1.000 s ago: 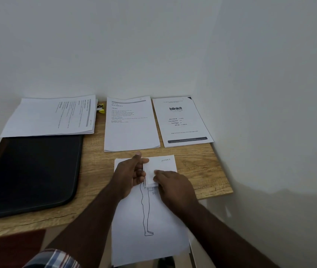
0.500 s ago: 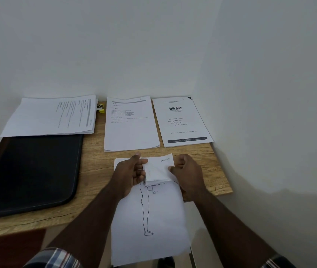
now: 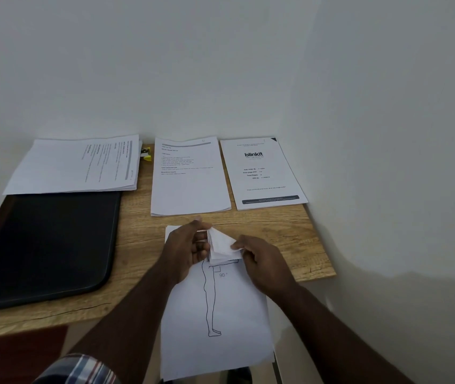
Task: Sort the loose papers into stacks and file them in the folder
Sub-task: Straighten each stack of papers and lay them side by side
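Observation:
A stack of sheets with a line drawing of a leg (image 3: 215,322) lies on the wooden table (image 3: 137,239) and hangs over its front edge. My left hand (image 3: 184,250) pinches the folded-back top corners (image 3: 222,243) of these sheets. My right hand (image 3: 262,259) pinches the same bent corners from the right. Three more paper stacks lie at the back: a sideways stack (image 3: 76,164) on the left, a text stack (image 3: 188,176) in the middle and a "blinkit" sheet (image 3: 262,173) on the right. The black folder (image 3: 40,245) lies shut at the left.
White walls close the table in at the back and on the right. A small yellow and black clip (image 3: 145,155) peeks out between the sideways stack and the text stack. The table's front edge runs just below my wrists.
My right hand has come back from the sheet's right edge to the top corners. The corners are now folded up and fanned between both hands. The left hand has kept its place.

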